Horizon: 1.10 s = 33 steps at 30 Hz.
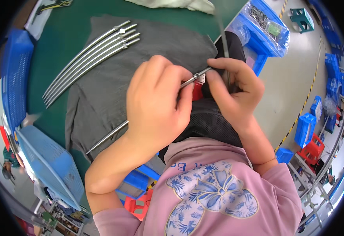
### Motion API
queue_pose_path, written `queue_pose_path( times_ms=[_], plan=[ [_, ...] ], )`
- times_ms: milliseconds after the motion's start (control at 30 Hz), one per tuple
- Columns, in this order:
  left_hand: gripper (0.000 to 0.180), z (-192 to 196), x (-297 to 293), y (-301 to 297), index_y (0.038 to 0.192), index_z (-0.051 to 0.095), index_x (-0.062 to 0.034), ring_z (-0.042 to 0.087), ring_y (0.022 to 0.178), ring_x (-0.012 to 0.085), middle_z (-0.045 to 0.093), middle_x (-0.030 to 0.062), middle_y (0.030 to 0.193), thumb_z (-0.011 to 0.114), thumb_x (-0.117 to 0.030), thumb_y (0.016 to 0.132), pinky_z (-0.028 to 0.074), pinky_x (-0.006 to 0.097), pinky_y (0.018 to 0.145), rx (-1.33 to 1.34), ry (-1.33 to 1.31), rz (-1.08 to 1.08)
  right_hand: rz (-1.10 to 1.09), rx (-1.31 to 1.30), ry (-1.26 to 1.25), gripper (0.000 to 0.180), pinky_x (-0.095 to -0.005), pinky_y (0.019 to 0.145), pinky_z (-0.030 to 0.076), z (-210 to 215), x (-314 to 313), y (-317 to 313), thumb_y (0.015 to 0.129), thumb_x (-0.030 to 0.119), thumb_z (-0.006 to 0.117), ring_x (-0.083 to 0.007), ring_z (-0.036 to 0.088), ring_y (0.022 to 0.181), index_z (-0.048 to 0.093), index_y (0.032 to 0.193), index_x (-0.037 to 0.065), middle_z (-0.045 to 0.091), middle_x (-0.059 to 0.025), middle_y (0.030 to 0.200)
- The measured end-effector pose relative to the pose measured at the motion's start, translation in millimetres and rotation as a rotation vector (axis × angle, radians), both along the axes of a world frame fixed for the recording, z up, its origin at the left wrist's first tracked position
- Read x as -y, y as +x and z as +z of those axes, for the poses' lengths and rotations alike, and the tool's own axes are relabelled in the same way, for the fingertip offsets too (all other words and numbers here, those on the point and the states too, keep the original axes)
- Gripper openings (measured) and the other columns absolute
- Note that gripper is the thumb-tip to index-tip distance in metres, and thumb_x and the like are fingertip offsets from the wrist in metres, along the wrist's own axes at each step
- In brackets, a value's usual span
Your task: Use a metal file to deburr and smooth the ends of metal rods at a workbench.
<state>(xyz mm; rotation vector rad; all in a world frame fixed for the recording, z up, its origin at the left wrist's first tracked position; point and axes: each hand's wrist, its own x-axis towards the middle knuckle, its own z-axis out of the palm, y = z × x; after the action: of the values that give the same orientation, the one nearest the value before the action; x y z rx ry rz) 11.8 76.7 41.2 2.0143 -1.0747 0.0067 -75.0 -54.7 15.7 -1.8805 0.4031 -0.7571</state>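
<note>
Head view: nearest is the person's own pink top with a blue floral print (215,192), and both bare forearms rise from it toward the middle. The left hand (156,106) is curled shut around a long thin metal rod (108,137), which runs from the near left, passes under the palm and comes out between the fingers toward the far right. The right hand (234,88) is also closed, its thumb and fingertips pinching the rod's small fitted tip (200,74) just beside the left hand's knuckles, so the two hands almost touch. Under the hands lies black mesh material (207,122), and a bit of red shows between them. The rod lies over a dark grey cloth (101,86) spread on the green surface (62,39). Farther away on the cloth, to the left, a bundle of similar metal rods (89,59) lies side by side. A blue mesh basket (50,165) sits at the near left edge, another blue crate (14,74) at the far left. At the far right stands a blue bin (264,31) covered with clear plastic and holding small parts.
</note>
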Motion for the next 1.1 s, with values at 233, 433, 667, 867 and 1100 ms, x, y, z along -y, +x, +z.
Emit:
queue_pose_path(
  times_ms=[233,433,667,867,1100],
  plan=[
    [0.017,62.7,-22.6,9.0,0.084,0.054,-0.0012,0.056,0.068,0.0164,0.054,0.0079,0.078,0.066,0.004,0.074,0.045,0.028,0.058,0.18,0.183,0.062,0.024,0.017,0.174,0.015,-0.0188,0.042,0.02,-17.2,-2.1,-18.1,0.08,-0.004,0.061,0.0019,0.031,0.046,0.067,0.092,0.0,0.047,0.0063,0.053],
    [0.026,229.5,-170.5,51.5,0.111,0.062,0.0047,0.063,0.098,0.0281,0.06,0.0181,0.118,0.046,-0.007,0.094,0.052,0.042,0.091,0.287,-0.263,0.37,0.324,0.152,0.126,0.02,-0.0191,0.044,0.034,-3.0,-16.7,-11.0,0.077,-0.003,0.063,-0.0035,0.048,0.046,0.068,0.096,0.0,0.064,-0.0045,0.068],
    [0.019,121.6,-136.1,46.1,0.103,0.057,0.0064,0.062,0.098,0.0282,0.062,0.0211,0.103,0.051,-0.009,0.094,0.048,0.044,0.096,-0.294,-0.884,0.495,0.071,0.235,0.276,0.02,-0.0185,0.049,0.036,-1.8,-14.3,8.0,0.087,0.002,0.059,-0.0026,0.045,0.053,0.066,0.106,-0.001,0.059,-0.0009,0.066],
    [0.015,15.3,-115.2,8.4,0.095,0.052,0.0037,0.06,0.097,0.0244,0.059,0.0152,0.097,0.049,-0.011,0.096,0.054,0.043,0.091,-0.721,-1.048,0.788,0.062,0.269,0.367,0.014,-0.0178,0.047,0.031,-39.6,-15.9,8.0,0.087,0.004,0.063,-0.0009,0.04,0.052,0.067,0.099,0.0,0.053,0.0038,0.061],
    [0.038,12.8,-136.4,-10.3,0.124,0.045,0.0058,0.056,0.101,0.0221,0.053,0.0163,0.12,0.057,-0.006,0.09,0.05,0.035,0.087,-0.911,-0.824,0.823,0.046,0.319,0.297,0.01,-0.0177,0.048,0.036,-48.9,-18.3,13.5,0.084,0.002,0.065,-0.0012,0.047,0.052,0.066,0.095,0.0,0.06,0.001,0.065]
  ],
)
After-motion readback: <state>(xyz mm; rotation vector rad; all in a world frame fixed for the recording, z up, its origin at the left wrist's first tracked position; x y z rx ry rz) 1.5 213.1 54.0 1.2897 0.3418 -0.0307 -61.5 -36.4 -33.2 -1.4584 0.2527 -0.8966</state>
